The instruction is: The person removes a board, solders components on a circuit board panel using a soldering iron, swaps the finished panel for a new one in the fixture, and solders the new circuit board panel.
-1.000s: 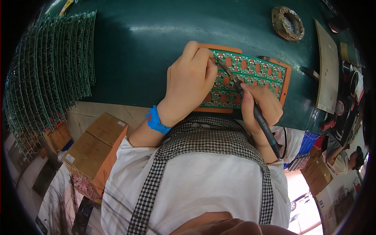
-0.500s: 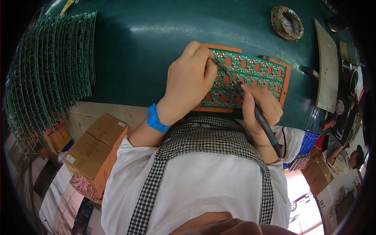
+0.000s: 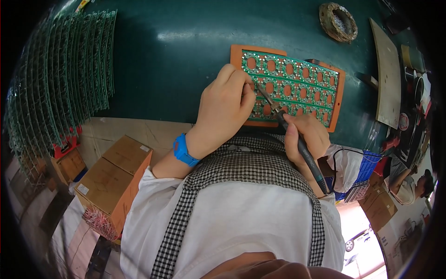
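Observation:
A green circuit board panel (image 3: 279, 77) with rows of oval openings lies in an orange tray (image 3: 236, 56) on the table. My right hand (image 3: 310, 132) grips a soldering iron (image 3: 307, 157) like a pen, its tip pointing up and left to the middle row at the panel's left side. Beside that tip, the thumb and forefinger of my left hand (image 3: 225, 103) are pinched together over the panel's left edge. Whatever sits in that pinch is too small or hidden to make out. A blue band (image 3: 184, 150) circles my left wrist.
A long row of upright green circuit boards (image 3: 69, 65) stands at the left. A crusty round dish (image 3: 338, 22) sits far right, near a pale flat board (image 3: 387, 74). Cardboard boxes (image 3: 107, 179) are below left. The iron's cord (image 3: 335, 167) runs off right.
Both hands have come down slightly, and the iron's tip has gone from the panel's top row to its middle row. The tray's upper left corner is now uncovered.

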`<state>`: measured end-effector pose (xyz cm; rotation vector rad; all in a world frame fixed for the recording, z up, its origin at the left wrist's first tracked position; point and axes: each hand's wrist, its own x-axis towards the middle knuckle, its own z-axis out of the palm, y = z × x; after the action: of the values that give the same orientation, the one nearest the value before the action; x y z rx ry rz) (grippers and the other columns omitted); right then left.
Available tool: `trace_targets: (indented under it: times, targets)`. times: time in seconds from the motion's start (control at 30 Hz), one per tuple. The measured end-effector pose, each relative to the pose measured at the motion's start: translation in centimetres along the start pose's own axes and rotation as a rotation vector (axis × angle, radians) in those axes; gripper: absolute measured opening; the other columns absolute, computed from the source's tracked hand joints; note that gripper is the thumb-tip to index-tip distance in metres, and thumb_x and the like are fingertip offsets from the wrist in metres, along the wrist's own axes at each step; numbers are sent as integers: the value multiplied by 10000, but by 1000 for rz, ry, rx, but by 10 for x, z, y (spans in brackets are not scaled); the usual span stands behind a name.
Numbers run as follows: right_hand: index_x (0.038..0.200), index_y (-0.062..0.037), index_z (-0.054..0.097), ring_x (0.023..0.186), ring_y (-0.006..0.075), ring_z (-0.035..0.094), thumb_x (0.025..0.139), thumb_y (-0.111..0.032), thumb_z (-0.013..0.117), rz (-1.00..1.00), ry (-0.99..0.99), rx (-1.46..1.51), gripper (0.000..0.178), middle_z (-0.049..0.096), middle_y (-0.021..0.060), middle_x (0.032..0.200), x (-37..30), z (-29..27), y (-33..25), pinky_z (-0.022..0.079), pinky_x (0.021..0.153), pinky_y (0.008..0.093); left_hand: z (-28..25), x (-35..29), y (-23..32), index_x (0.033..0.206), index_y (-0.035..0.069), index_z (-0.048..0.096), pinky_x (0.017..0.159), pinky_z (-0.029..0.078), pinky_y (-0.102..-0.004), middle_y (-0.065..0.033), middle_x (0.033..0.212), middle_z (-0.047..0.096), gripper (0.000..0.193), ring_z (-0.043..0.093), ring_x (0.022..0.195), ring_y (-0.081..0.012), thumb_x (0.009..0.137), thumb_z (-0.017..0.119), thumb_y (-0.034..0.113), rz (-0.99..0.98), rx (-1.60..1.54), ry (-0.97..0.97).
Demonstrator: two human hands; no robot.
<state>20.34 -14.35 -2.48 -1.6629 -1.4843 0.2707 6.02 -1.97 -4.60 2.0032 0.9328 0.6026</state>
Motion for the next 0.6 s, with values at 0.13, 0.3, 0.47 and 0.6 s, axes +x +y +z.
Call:
trace_targets:
  times: [0.13, 0.3, 0.47, 0.6]
  targets:
    - [804, 20, 654, 504, 196, 601, 727, 1, 625, -71, 58, 10, 84, 629, 105, 641, 1, 0, 0, 460, 457, 269, 0, 0, 0, 811, 23, 531, 532, 461, -365, -103, 796, 515, 51, 570, 614, -267, 791, 577, 19, 65, 76, 26]
    - [796, 24, 646, 516, 197, 610, 754, -17, 627, -48, 111, 30, 62, 652, 108, 673, -5, -3, -2, 472, 477, 269, -5, -2, 5, 807, 26, 537, 534, 459, -368, -106, 800, 521, 39, 569, 606, -269, 793, 572, 19, -12, -5, 42]
    - [803, 21, 650, 517, 190, 602, 749, -9, 631, -10, 69, -14, 65, 636, 98, 651, 2, -2, -8, 459, 475, 268, -1, -2, 1, 817, 20, 539, 539, 462, -371, -105, 802, 524, 33, 576, 614, -274, 802, 569, 19, 20, -13, 66]
    - [813, 15, 657, 519, 180, 593, 736, 12, 632, 12, 62, 9, 81, 612, 89, 623, 4, 2, -7, 440, 470, 266, 1, -5, -1, 837, 20, 546, 545, 466, -370, -107, 809, 533, 39, 582, 621, -274, 806, 570, 22, 50, 4, 82]
